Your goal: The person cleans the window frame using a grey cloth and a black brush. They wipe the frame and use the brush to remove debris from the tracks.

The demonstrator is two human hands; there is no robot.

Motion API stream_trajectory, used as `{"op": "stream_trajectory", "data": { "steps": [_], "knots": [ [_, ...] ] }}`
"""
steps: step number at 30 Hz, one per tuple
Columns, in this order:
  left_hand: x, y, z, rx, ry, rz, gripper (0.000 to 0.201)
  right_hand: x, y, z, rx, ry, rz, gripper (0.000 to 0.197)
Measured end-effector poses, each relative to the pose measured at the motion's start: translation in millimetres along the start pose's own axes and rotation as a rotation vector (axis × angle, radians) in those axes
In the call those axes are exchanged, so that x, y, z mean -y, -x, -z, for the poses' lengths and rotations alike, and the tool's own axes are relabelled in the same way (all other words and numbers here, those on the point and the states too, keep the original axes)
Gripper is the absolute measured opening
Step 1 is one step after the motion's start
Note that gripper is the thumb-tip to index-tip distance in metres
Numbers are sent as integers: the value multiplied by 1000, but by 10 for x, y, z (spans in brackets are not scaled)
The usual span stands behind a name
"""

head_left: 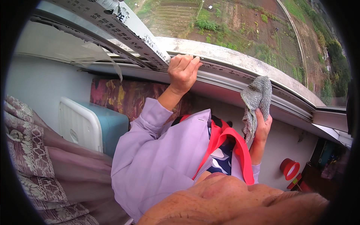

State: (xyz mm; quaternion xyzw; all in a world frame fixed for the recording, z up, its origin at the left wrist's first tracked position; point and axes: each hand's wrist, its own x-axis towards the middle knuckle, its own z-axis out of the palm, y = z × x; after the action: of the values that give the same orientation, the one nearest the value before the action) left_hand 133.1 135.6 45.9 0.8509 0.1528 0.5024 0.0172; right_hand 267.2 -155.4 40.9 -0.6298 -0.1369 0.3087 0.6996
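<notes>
My left hand [183, 74] is closed over the inner edge of the window frame [221, 70], right beside the upright edge of the sliding sash [129, 32]. Its fingers curl over the rail, and their tips are partly hidden. A crumpled grey cloth [258, 93] is in my right hand [262, 127], whose thumb and fingers pinch its lower part. The top of the cloth rests against the track rails, and a loose end hangs down below the sill.
A blue storage box with a white lid [80, 123] stands at left, near a purple patterned curtain [33, 157]. Torn film [90, 52] hangs from the sash. A red bucket [289, 168] is at lower right. Outside the open window lie a ledge [225, 56] and fields far below.
</notes>
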Motion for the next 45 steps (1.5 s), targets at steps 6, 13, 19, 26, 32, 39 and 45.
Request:
{"op": "stream_trajectory", "data": {
  "steps": [6, 13, 19, 26, 32, 39, 45],
  "knots": [
    [-34, -8, 25, 11, -38, 11, 25, 157, -75, -142, 123, 37, 22, 21],
    [-56, -68, 133, -45, -7, 16, 21, 289, -99, -92, 179, 129, 52, 20],
    [72, -174, 480, -274, -392, 47, 28, 296, -66, 34, 191, 102, 16, 20],
    [200, -126, 451, -334, -440, 144, 24, 365, -135, 157, 207, 126, -14, 20],
    [216, -166, 466, -389, -477, 225, 20, 653, -92, 280, 222, 176, -13, 20],
    [417, -179, 512, -338, -619, 231, 16, 732, -67, 442, 229, 158, 20, 17],
    [469, -139, 599, -325, -679, 226, 21, 630, -239, 662, 297, 465, 176, 21]
  ]
}}
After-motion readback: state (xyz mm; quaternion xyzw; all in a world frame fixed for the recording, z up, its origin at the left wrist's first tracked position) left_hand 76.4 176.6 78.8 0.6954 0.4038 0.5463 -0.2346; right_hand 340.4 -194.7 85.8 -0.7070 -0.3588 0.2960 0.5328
